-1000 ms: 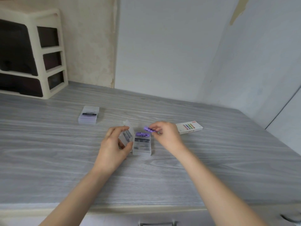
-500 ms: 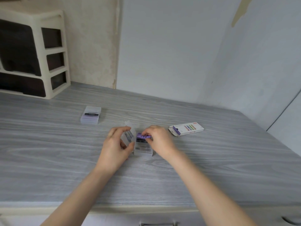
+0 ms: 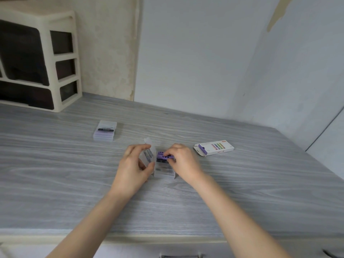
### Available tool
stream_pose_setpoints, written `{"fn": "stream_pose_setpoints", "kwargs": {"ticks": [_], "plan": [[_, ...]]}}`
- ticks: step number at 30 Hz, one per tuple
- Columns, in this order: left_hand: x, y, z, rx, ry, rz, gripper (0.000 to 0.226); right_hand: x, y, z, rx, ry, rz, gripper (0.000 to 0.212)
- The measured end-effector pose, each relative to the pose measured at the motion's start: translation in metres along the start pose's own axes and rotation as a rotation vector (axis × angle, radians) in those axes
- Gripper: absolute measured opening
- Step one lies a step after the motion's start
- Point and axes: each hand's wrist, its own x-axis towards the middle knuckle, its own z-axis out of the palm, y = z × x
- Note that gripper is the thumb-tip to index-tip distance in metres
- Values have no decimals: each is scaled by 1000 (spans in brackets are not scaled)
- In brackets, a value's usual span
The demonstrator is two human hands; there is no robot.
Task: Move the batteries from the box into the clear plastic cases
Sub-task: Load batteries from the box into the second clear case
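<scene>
I see my left hand curled around the raised lid of the open clear case, thumb on the near edge and fingers over the top, so the lid stands tilted up on the left of the case body. My right hand pinches a purple battery between thumb and fingertips and holds it crosswise at the far end of that case, low over the tray; I cannot tell whether the battery already touches the plastic or sits just above it. The case itself lies flat on the grey wood-grain table, right between my two hands, and something dark shows through its clear wall, too blurred for me to name. To the right, near my right hand but apart from it, the white battery box lies on its side with its left end flap open and a purple battery end showing in the mouth. Farther back on the left, well apart from my hands, a second clear case lies closed and flat, with a dark label on top. At the far left corner stands a cream drawer unit with dark drawers, against the wall.
</scene>
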Motion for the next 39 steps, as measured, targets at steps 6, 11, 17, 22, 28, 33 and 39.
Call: {"fn": "stream_pose_setpoints", "kwargs": {"ticks": [6,11,17,22,28,33,39], "plan": [[-1,2,-1,8,3,0,43,0,2,2,11,5,-9,22],[-1,4,-1,24,10,16,44,4,7,-2,239,92,152,18],[-4,6,-3,154,46,33,48,0,42,-12,541,264,452,13],[-6,15,7,406,140,96,45,-10,71,-18,573,267,562,13],[11,52,30,513,12,216,45,-12,94,-26,558,368,711,17],[35,75,65,396,-229,172,50,-14,107,-27,533,482,841,21],[61,82,104,376,-387,69,55,-21,123,-17,489,423,905,17]]}}
